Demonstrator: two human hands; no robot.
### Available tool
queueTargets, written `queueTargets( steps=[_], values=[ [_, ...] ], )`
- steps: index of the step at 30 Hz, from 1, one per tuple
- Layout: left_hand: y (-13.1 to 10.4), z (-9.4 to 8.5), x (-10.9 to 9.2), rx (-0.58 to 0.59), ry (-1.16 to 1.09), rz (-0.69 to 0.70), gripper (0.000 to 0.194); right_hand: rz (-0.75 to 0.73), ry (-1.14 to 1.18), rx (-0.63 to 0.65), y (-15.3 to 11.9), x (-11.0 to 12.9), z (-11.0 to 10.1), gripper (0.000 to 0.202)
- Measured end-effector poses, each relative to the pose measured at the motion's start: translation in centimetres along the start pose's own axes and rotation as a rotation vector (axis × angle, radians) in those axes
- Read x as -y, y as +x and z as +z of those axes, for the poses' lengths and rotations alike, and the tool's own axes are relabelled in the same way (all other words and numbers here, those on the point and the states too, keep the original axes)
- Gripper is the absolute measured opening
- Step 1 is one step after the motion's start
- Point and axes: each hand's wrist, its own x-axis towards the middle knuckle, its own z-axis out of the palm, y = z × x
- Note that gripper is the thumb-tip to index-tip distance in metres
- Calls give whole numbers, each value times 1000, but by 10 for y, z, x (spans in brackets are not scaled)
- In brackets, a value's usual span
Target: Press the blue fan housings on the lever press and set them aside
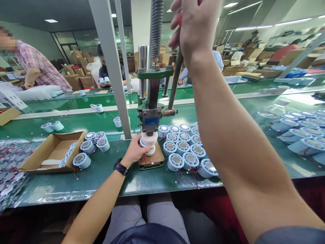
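A green arbor press (155,74) with a coil spring stands upright on the bench. Under its white round pressing pad (149,139), my left hand (137,149) grips a light-blue round plastic housing (143,142). White material shows below that housing, above a brown wooden board (154,157) on the press base. My right hand (195,28) is raised high at the upper end of the press lever (176,76), with a bit of red handle showing behind the fingers. The fingers curl round the lever's end, which the hand mostly hides. The hand is partly cut off by the frame's top.
Several light-blue housings with metal discs (182,146) stand right of the press, red wires trailing. An open cardboard box (50,152) and more housings (87,147) are at left. A grey post (111,67) rises behind. Co-workers (40,66) are across the conveyor.
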Motion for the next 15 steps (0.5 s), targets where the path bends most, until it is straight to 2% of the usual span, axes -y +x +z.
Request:
queueTargets(
  steps=[7,11,13,15],
  values=[
    [1,9,15,12,67,3,45,-20,42,32,-12,19,-5,33],
    [-4,8,15,-25,72,20,43,-16,7,28,-10,17,-5,35],
    [-6,8,14,-15,39,35,50,-33,-2,30,-8,14,-5,35],
    [-7,7,15,3,-7,62,64,-26,-4,30,-7,11,-5,34]
  ],
)
